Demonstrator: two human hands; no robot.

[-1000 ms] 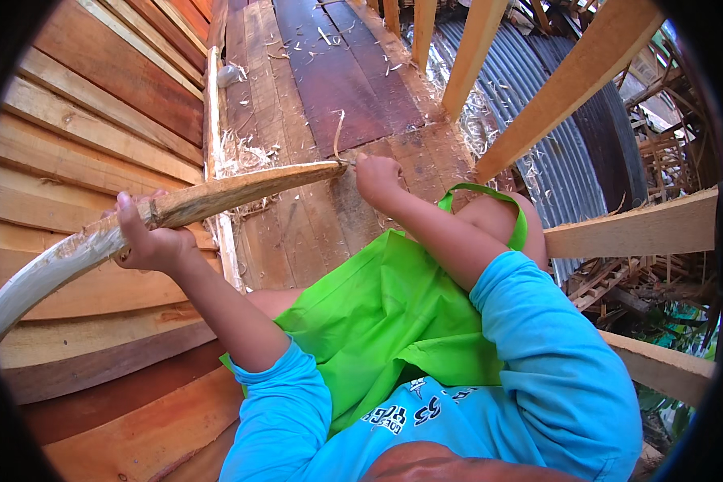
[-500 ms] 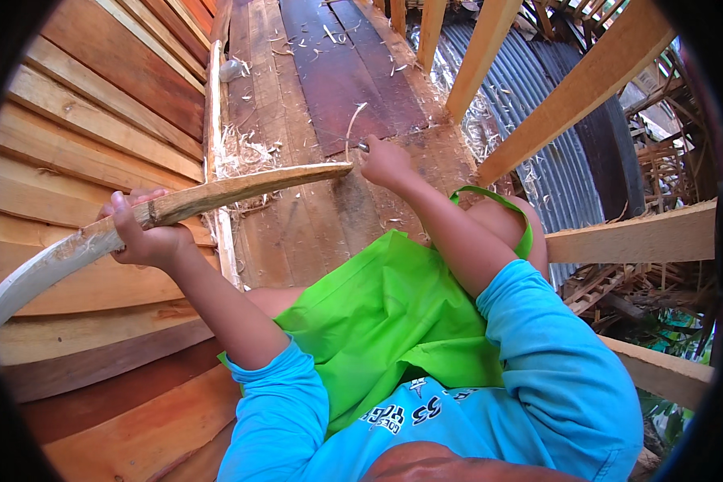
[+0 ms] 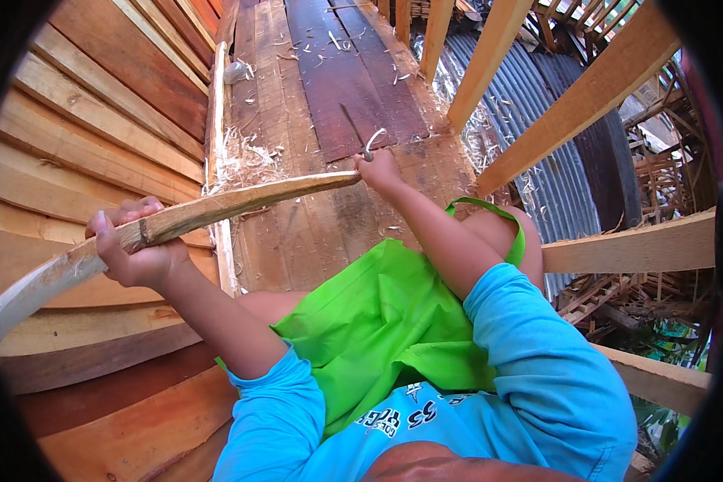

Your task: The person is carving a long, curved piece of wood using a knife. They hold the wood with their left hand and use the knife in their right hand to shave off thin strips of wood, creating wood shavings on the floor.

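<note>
My left hand (image 3: 140, 255) was wrapped around the long curved piece of wood (image 3: 249, 198), which stretched over the floorboards (image 3: 273, 253) to my right hand (image 3: 381, 171). That one was closed on a thin tool (image 3: 368, 154) (partly hidden) near the wood's tip, beside a pale shaving (image 3: 375, 137).

From here, a plank wall (image 3: 96, 145) hems the left, posts (image 3: 570, 104) the right. Past the curved wood (image 3: 241, 198), far floorboards (image 3: 349, 84) leave room.

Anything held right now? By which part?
Left hand: curved wooden strip, gripped around the section by its dark mark, well back from the right tip. Right hand: closed near that tip; whatever it grips is too hidden to tell.
</note>
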